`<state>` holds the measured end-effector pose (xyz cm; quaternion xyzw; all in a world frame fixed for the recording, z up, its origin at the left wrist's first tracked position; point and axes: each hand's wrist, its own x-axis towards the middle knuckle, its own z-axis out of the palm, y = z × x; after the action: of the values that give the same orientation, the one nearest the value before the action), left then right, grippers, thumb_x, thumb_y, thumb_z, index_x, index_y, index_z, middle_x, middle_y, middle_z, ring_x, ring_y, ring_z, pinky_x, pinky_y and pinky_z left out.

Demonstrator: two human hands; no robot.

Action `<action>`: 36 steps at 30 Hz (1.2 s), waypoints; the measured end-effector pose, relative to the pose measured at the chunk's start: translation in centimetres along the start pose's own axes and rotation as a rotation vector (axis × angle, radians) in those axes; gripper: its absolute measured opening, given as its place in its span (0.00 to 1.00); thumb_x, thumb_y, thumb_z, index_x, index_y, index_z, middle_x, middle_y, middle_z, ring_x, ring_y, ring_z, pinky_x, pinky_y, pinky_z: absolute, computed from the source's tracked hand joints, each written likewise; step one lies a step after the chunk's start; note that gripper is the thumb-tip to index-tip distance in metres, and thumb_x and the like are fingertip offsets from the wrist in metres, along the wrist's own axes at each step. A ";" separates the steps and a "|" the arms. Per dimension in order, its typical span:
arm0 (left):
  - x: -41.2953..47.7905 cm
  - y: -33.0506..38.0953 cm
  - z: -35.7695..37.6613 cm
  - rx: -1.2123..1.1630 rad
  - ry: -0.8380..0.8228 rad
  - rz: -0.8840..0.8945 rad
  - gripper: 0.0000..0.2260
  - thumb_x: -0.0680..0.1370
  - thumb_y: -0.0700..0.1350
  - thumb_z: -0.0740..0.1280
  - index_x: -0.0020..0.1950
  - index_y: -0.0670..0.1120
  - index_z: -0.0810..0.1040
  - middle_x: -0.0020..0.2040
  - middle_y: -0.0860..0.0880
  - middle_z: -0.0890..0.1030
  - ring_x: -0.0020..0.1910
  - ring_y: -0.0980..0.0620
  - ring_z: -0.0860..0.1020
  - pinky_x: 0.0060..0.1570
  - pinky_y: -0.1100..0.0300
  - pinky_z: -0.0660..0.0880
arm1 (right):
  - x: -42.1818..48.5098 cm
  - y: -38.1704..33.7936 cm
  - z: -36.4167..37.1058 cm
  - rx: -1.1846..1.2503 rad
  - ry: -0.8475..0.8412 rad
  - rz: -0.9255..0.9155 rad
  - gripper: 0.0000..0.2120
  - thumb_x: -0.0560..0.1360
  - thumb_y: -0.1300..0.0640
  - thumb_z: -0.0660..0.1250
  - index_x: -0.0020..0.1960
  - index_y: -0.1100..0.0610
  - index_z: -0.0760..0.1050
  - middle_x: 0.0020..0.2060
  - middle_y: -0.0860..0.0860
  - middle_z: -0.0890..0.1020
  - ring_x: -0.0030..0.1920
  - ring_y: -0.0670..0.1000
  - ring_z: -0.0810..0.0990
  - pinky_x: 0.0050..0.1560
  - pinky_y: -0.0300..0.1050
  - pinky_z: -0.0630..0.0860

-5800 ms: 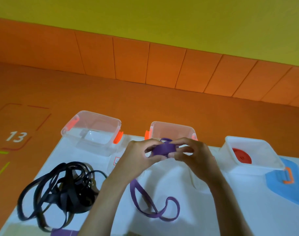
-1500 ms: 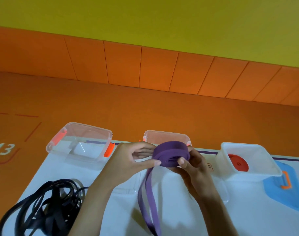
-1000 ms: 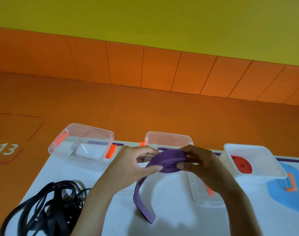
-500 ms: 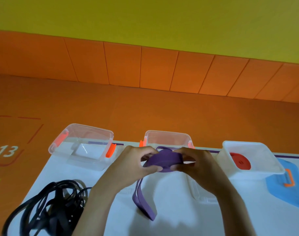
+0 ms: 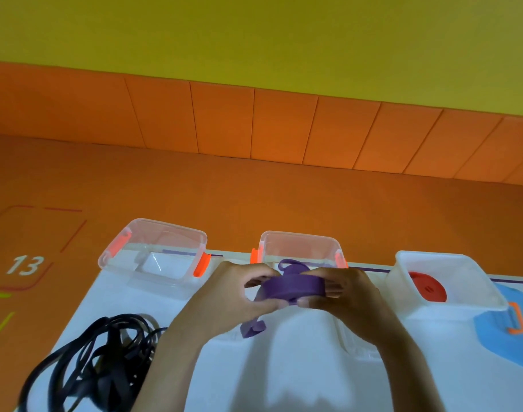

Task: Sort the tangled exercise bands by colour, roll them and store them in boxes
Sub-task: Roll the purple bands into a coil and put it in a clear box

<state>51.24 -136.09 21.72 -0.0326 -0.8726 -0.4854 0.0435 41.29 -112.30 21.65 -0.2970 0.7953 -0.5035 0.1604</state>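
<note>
Tangled black bands (image 5: 87,361) lie near left on the counter (image 5: 284,376). Mid-counter, left hand (image 5: 233,295) and right hand (image 5: 346,292) both grip the purple band roll (image 5: 293,288), its tail hanging. The far right box (image 5: 432,254) holds a red roll (image 5: 426,288).

On the white table (image 5: 298,367): clear orange-latched plastic box (image 5: 153,260) at ten o'clock, a second clear plastic box (image 5: 298,245) at twelve, white plastic box (image 5: 465,278) at two holding a rolled red band (image 5: 428,290); blue plastic lid (image 5: 498,337) at three, tangled black bands (image 5: 87,364) at eight.
</note>
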 end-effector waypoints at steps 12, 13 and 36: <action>-0.4 0.2 0.0 0.040 -0.041 -0.072 0.09 0.74 0.49 0.81 0.52 0.57 0.86 0.46 0.61 0.87 0.48 0.57 0.85 0.54 0.56 0.83 | -0.5 -0.3 -0.1 0.060 0.015 -0.018 0.21 0.70 0.53 0.82 0.59 0.37 0.83 0.55 0.40 0.86 0.59 0.46 0.85 0.51 0.37 0.82; -0.5 0.2 0.0 -0.003 -0.024 -0.049 0.10 0.74 0.49 0.81 0.53 0.56 0.86 0.47 0.61 0.87 0.50 0.57 0.86 0.55 0.58 0.82 | -0.6 -0.2 -0.2 0.093 0.053 -0.045 0.19 0.70 0.51 0.82 0.58 0.37 0.83 0.54 0.41 0.87 0.58 0.48 0.85 0.49 0.37 0.83; -0.7 -1.6 0.9 -0.298 0.070 -0.046 0.14 0.74 0.50 0.81 0.58 0.60 0.86 0.53 0.58 0.88 0.55 0.55 0.87 0.55 0.66 0.81 | -1.0 2.4 0.5 0.120 0.007 0.046 0.24 0.69 0.45 0.80 0.65 0.41 0.82 0.55 0.46 0.88 0.59 0.49 0.85 0.56 0.45 0.83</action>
<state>51.74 -136.17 19.86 -0.0019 -0.7894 -0.6112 0.0576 41.60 -111.29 19.23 -0.2666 0.7709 -0.5475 0.1868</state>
